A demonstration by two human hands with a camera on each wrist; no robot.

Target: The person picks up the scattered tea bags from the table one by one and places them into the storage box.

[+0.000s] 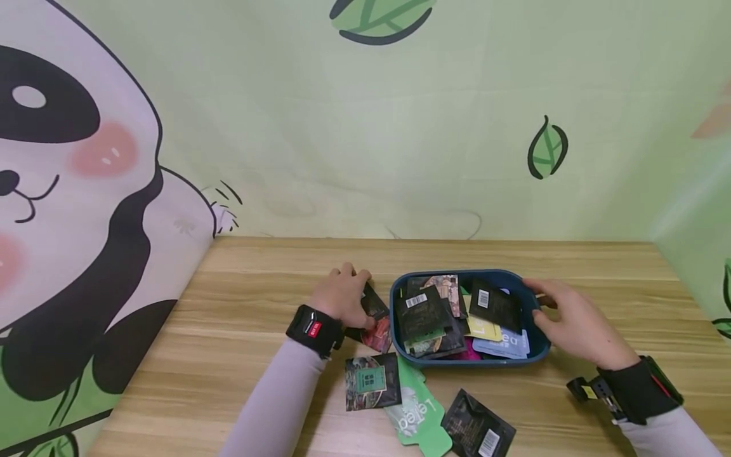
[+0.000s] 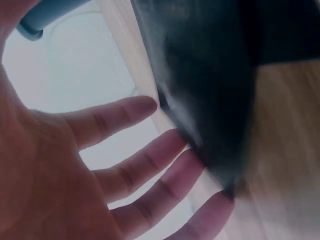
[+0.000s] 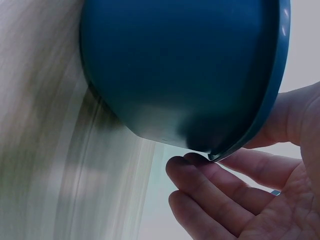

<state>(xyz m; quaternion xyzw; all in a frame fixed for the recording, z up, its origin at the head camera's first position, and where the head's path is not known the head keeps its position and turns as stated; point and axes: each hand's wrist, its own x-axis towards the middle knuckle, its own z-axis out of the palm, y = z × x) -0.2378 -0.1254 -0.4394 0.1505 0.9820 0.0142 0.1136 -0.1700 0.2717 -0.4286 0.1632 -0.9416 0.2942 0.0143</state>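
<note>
In the head view a dark blue plastic bin (image 1: 480, 363) holds several tea-bag sachets, mostly black, with yellow, pale blue and pink pieces among them. My right hand (image 1: 582, 320) grips the bin's right end at the rim, thumb on the near side and fingers toward the back. Left of the bin, my left hand (image 1: 341, 297) reaches over a black sachet (image 1: 373, 303) and a reddish sachet (image 1: 378, 335) lying on the table. In the left wrist view, its fairly straight fingertips touch the edge of a dark sachet (image 2: 200, 75).
In front of the bin lie a patterned sachet with a green label (image 1: 374, 382), a green tea packet (image 1: 414, 412) and a black sachet with a barcode (image 1: 478, 424). The wooden table (image 1: 228, 368) meets a green printed backdrop (image 1: 365, 139) behind.
</note>
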